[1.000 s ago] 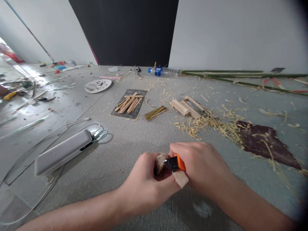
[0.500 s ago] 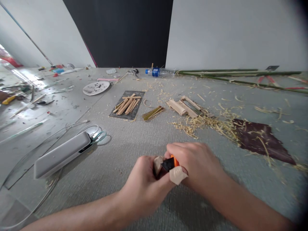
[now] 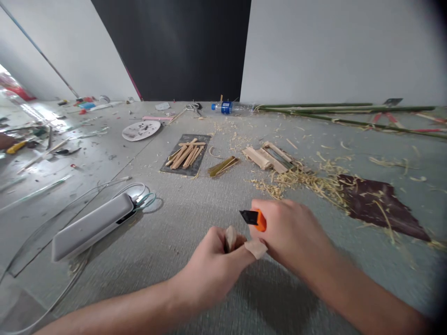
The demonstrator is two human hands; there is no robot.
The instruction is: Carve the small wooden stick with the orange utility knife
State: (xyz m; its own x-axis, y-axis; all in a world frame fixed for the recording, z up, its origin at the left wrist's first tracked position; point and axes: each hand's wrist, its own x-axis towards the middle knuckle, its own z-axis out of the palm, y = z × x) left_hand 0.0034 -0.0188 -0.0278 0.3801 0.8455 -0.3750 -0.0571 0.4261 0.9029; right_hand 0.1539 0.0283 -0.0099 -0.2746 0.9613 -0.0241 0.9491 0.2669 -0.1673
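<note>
My right hand (image 3: 291, 228) is closed around an orange utility knife (image 3: 260, 220). Its black blade (image 3: 249, 217) sticks out to the left, above my left thumb and apart from it. Below and to the left, my left hand (image 3: 214, 270) is curled shut, thumb pointing right. Pale tape (image 3: 256, 248) wraps the thumb tip, and another pale wrap (image 3: 230, 238) covers a finger. Whatever the left fingers grip, if anything, is hidden. Beyond the hands, several cut wood sticks (image 3: 186, 154) lie on a dark mat (image 3: 178, 170), beside a small bundle of greenish bamboo strips (image 3: 223, 166).
A grey power bank (image 3: 92, 227) with cables lies at left. Bamboo pieces (image 3: 260, 157), curly shavings (image 3: 296, 178) and a maroon sheet (image 3: 380, 200) spread rightward. A plate (image 3: 141, 130), bottle (image 3: 226, 108) and long green poles (image 3: 331, 110) lie behind. Another person's hand (image 3: 6, 141) shows far left.
My right hand has lifted slightly up and right, drawing the knife away from my left hand, so the blade shows clearly. The left hand has stayed nearly in place.
</note>
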